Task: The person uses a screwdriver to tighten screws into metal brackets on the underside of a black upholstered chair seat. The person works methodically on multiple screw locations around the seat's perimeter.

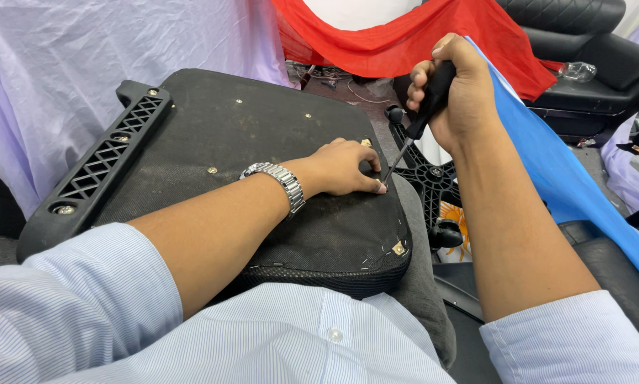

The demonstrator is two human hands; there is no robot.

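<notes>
Left hand [344, 168] flat, fingers pressed on upturned chair seat [248, 149] at right edge, steadying black fabric beside screwdriver tip. Right hand [458, 92] fisted round black screwdriver [415, 128], shaft angled down to seat rim. Stapled edge near lap; armrest bracket [99, 167] left. Chair base [430, 178] just beyond right edge, cramping room.
</notes>
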